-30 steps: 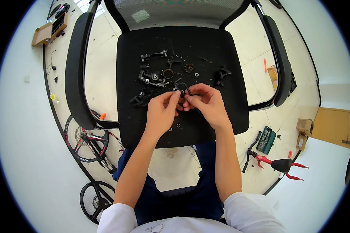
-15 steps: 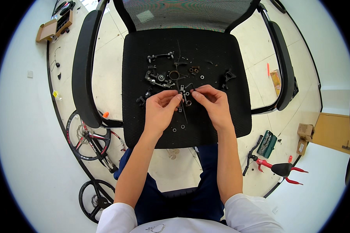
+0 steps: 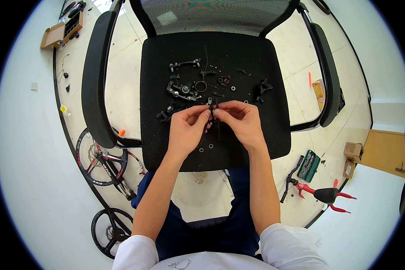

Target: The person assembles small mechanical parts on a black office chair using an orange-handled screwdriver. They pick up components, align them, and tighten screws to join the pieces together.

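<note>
On the black chair seat, my two hands meet over a cluster of small metal parts. My left hand pinches a small dark metal part between thumb and fingertips. Closed close beside it, my right hand grips what looks like a thin black hex key; their contact point is partly hidden by the fingers. Beyond them lie a dark bicycle brake caliper, a brass-coloured ring and a black bar-shaped bracket. Two small washers rest nearer to me.
A three-armed black part sits on the seat's right. Armrests flank the seat. On the floor are a bicycle wheel at left, a green toolbox and a red frame with a saddle at right.
My right hand has moved left toward my left hand, bringing the hex key up against the small part. My left hand has hardly moved.
</note>
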Available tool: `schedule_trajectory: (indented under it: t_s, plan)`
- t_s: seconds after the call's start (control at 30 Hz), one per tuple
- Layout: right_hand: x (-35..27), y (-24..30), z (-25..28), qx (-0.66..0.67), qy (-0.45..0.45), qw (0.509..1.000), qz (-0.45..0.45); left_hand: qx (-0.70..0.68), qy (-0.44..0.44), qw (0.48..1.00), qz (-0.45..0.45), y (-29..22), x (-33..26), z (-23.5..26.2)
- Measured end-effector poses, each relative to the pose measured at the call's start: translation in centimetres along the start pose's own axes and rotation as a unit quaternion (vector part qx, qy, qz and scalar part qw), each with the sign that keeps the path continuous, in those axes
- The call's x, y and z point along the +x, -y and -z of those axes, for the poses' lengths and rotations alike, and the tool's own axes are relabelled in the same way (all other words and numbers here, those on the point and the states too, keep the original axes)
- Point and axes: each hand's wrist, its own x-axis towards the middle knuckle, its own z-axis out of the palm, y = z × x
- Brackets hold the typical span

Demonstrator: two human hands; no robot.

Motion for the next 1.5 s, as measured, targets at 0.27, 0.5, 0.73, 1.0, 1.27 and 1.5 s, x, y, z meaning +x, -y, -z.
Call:
schedule_trajectory:
  t_s: [0.27,0.5,0.73,1.0,1.27,1.5]
  plan:
    - [-0.1,-0.7,0.2,-0.053,-0.023,0.998,0.003,0.054,0.009,0.998,-0.036,1.0,-0.3,0.1]
    - [0.2,-0.8,-0.7,0.010,-0.031,0.999,0.026,0.159,0.000,0.979,-0.128,1.5,-0.2,1.0]
    - [0.2,-0.6,0.0,-0.002,-0.084,0.995,0.048,0.224,-0.004,0.968,-0.116,-0.2,-0.3,0.8]
    - [0.4,-0.2,-0.3,0.001,-0.091,0.996,0.022,0.135,-0.091,0.980,-0.113,1.7,0.5,1.4]
    - [0.4,-1.1,-0.3,-0.096,-0.078,0.991,0.051,-0.009,0.010,0.999,0.041,-0.6,-0.5,0.2]
    - [0.2,-0.8,-0.8,-0.086,-0.049,0.993,0.068,-0.032,0.023,0.998,0.039,-0.6,-0.3,0.6]
